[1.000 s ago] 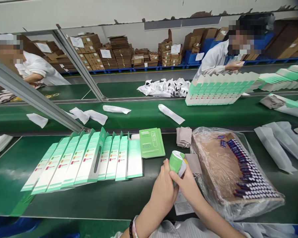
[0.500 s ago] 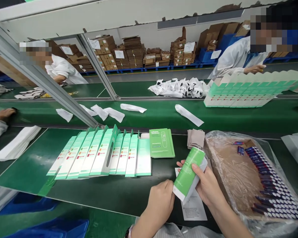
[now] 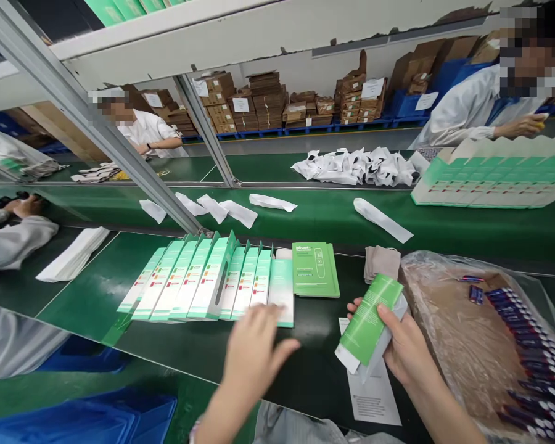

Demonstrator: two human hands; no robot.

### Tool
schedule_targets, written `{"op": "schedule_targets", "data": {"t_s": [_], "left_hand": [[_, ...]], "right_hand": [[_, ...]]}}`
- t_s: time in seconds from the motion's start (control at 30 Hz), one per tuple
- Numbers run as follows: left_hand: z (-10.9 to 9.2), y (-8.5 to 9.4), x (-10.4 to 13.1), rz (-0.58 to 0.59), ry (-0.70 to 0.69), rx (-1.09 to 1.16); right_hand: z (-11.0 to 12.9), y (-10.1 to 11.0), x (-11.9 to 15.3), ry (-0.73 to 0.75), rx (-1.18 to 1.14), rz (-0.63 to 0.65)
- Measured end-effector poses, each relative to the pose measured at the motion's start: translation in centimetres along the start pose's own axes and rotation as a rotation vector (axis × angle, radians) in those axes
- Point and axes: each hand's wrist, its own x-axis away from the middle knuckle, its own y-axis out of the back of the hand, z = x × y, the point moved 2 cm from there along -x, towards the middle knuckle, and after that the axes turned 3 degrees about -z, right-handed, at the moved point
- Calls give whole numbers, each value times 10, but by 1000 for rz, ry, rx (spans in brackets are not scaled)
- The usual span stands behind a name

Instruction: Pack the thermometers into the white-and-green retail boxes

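My right hand (image 3: 404, 342) is closed round a green booklet (image 3: 372, 320), which is bent and lies against a white sleeve. Beneath it a printed white sheet (image 3: 374, 398) rests on the dark table. My left hand (image 3: 254, 348) has its fingers spread and holds nothing; its fingertips are over the lower edge of the nearest boxes. Those white and green boxes (image 3: 208, 277) lean in a row, several of them. Just right of the row is a small stack of green booklets (image 3: 315, 269).
A plastic-lined carton (image 3: 448, 333) of batteries (image 3: 531, 351) stands at the right, beside grey pouches (image 3: 382, 262). White sleeves (image 3: 382, 219) lie on the green conveyor. Metal posts rise beyond the boxes. People in white work across the line and at the left.
My left hand has left the green booklet's lower end, moved left to the boxes and opened. My right hand keeps its hold. The view has shifted, so the scene sits differently.
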Motion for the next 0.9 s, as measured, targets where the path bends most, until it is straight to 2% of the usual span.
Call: {"op": "schedule_targets", "data": {"t_s": [0.07,0.1,0.17,0.2,0.33,0.43,0.53,0.63,0.73,0.8,0.9], "left_hand": [[37,29,-6,-167,121,-264],[53,39,-8,-196,194,-373],[73,48,-9,-146,279,-486],[78,49,-10,-94,286,-496],[69,45,-15,67,187,-333],[66,46,-24,2,193,-243],[74,41,-34,-74,263,-268],[81,25,-41,18,383,-281],[79,13,-47,92,486,-246],[75,12,-49,106,493,-237],[66,23,-45,58,416,-248]], "right_hand": [[2,-3,1,-6,19,35],[2,-5,3,-15,21,54],[-1,-11,9,-35,6,77],[-4,-14,13,-47,-4,83],[-13,-21,24,-75,-18,67],[-14,-20,27,-74,-17,41],[-12,-19,27,-66,-17,41],[-11,-20,28,-63,-11,36],[-12,-23,28,-47,5,37],[-11,-25,28,-6,12,41],[1,-25,30,78,9,48]]}}
